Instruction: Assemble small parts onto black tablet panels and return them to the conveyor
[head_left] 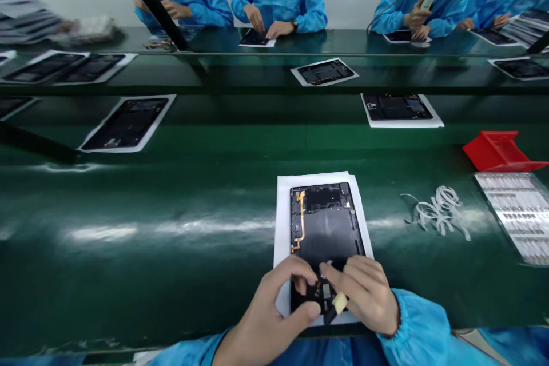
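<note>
A black tablet back shell (325, 229) with an orange flex cable (301, 217) along its left side lies on a white sheet (283, 223) on the green belt in front of me. My left hand (270, 311) curls over the shell's near end, thumb and fingers pinched around its lower left edge. My right hand (366, 294) is closed beside it, pressing on a small part at the shell's bottom and holding a small pale yellow piece (339, 302) with a dark tip.
A red plastic bin (497, 151), a tray of small parts (521, 214) and a heap of white strips (437, 209) lie at the right. More shells on white sheets (401, 108) ride the belt. Several people in blue coats work across it.
</note>
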A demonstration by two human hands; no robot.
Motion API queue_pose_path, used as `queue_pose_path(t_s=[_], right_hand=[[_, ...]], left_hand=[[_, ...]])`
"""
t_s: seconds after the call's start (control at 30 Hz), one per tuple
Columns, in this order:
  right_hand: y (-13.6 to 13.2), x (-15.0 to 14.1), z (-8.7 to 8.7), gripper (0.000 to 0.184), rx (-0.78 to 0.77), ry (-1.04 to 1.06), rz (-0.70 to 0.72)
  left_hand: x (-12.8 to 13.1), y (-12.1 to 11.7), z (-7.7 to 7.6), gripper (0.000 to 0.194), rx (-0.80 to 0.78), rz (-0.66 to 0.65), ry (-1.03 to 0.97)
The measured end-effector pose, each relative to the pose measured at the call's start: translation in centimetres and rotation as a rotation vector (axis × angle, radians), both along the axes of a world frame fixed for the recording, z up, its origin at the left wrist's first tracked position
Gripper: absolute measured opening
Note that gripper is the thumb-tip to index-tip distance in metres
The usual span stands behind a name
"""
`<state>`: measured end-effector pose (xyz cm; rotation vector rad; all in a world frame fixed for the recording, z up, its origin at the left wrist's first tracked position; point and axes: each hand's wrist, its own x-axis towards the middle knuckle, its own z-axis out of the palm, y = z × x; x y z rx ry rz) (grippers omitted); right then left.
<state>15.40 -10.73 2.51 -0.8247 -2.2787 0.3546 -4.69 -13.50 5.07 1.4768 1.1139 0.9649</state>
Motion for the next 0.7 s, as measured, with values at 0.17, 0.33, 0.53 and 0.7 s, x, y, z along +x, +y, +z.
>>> queue_pose_path(t_s=[0.17, 0.33, 0.53, 0.7], right_hand=[[-0.8, 0.6, -0.1, 0.034, 0.093, -0.123, 0.045], [-1.6, 1.5, 0.3, 0.031, -0.159, -0.097, -0.012], [-2.2, 2.5, 2.4, 0.027, -0.199, -0.169, -0.061], [-2.1, 2.9, 3.6, 0.032, -0.161, -0.319, -0.090]], left_hand=[[1.0, -0.6, -1.1, 0.031, -0.549, -0.025, -0.248], [1.8, 0.0, -1.6, 0.023, -0.545, 0.035, -0.220], [2.4, 0.1, -1.7, 0.017, -0.117, -0.050, 0.049], [2.9, 0.4, -1.2, 0.029, 0.443, -0.194, 0.354]])
